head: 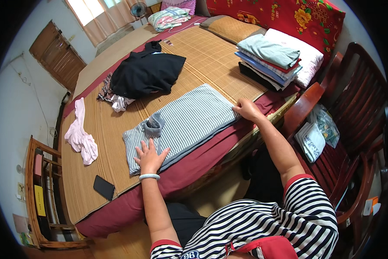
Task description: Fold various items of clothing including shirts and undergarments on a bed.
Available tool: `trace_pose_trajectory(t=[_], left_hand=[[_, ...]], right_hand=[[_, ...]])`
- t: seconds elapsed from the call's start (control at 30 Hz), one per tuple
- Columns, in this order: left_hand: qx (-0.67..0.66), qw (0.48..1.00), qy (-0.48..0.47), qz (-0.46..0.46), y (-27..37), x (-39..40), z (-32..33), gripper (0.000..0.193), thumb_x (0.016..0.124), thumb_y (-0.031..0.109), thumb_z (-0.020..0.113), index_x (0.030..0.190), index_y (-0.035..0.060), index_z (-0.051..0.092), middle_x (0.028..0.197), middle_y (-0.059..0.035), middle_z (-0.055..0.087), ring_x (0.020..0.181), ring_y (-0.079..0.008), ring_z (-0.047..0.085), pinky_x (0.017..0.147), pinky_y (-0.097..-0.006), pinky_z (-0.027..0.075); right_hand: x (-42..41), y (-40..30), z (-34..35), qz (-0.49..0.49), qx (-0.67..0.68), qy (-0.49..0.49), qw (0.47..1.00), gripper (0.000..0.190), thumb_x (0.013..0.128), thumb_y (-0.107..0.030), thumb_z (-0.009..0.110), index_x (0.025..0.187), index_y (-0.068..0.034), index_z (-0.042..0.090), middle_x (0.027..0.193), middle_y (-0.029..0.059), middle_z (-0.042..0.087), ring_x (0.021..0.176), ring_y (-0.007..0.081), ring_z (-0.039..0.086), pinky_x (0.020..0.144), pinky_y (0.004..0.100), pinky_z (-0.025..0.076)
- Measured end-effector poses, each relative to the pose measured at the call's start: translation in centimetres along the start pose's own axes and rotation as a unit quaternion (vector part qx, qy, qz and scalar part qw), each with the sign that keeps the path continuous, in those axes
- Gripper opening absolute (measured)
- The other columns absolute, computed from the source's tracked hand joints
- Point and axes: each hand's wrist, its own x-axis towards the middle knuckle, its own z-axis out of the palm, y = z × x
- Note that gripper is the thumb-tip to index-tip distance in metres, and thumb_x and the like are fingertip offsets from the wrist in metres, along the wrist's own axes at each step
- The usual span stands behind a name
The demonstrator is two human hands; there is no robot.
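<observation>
A grey-and-white striped collared shirt [194, 113], folded into a long shape, lies flat along the near edge of the bed. Its grey collar [154, 124] points up near the left end. My left hand [151, 157] rests on the cloth just below the collar, fingers spread, a pale bangle at the wrist. At the shirt's right end, my right hand [244, 108] has its fingers closed on the hem corner. Behind the shirt lies a heap of black clothing [145, 73], with a pink garment [81, 132] farther left.
A stack of folded clothes [268, 58] stands at the bed's right side, by a pillow [233, 27]. A black smartphone [104, 187] lies at the near left corner of the bamboo mat [106, 158]. Close on the right is a wooden chair [330, 165] bearing a folded white cloth [310, 142].
</observation>
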Motion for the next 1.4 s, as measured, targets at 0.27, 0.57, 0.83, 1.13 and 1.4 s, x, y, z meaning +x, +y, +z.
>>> trace_pose_trajectory(t=[0.27,0.57,0.83,1.13,1.4], left_hand=[[-0.001,1.0,-0.001,0.002,-0.2,0.1,0.1,0.103,0.082,0.073,0.059,0.158,0.0138,0.024,0.165,-0.0207,0.011,0.151,-0.0457,0.004,0.115,-0.0682,0.009],[0.01,1.0,-0.007,-0.006,-0.4,0.3,0.0,0.106,0.081,0.074,0.059,0.159,0.0129,0.023,0.165,-0.0206,0.012,0.151,-0.0456,0.003,0.115,-0.0679,0.01],[-0.004,1.0,0.005,0.015,0.1,-0.1,0.1,0.103,0.082,0.072,0.06,0.157,0.0107,0.025,0.164,-0.0229,0.014,0.151,-0.0475,0.005,0.115,-0.069,0.008],[0.0,1.0,0.006,0.017,-0.3,-0.1,0.2,0.102,0.081,0.072,0.06,0.158,0.0135,0.025,0.164,-0.0223,0.014,0.151,-0.047,0.006,0.115,-0.068,0.011],[-0.005,1.0,-0.014,0.014,-0.2,-0.2,-0.7,0.104,0.082,0.072,0.058,0.158,0.0112,0.023,0.164,-0.0222,0.013,0.151,-0.0458,0.003,0.116,-0.0667,0.008]], right_hand=[[0.0,0.0,-1.5,0.011,-0.026,-0.066,0.997,0.03,0.079,-0.03,0.078,0.086,-0.002,0.069,0.076,0.0154,0.068,0.072,0.0266,0.066,0.065,0.0397,0.05],[0.4,-7.8,4.0,-0.243,-0.058,0.134,0.959,0.023,0.081,-0.026,0.076,0.091,-0.006,0.071,0.09,0.0148,0.069,0.087,0.0336,0.067,0.077,0.0459,0.053],[-1.3,-14.4,12.3,-0.363,-0.07,-0.122,0.921,0.056,0.094,-0.045,0.06,0.135,-0.008,0.054,0.142,0.0148,0.051,0.137,0.0301,0.045,0.113,0.0592,0.028],[3.4,-7.6,8.9,-0.199,-0.185,-0.057,0.961,0.066,0.096,-0.054,0.047,0.144,-0.009,0.047,0.154,0.0179,0.039,0.144,0.0314,0.035,0.118,0.0547,0.022],[4.1,-5.0,6.1,-0.087,-0.223,-0.035,0.97,0.07,0.096,-0.054,0.048,0.148,-0.008,0.044,0.157,0.0165,0.035,0.149,0.0299,0.027,0.118,0.0624,0.017]])
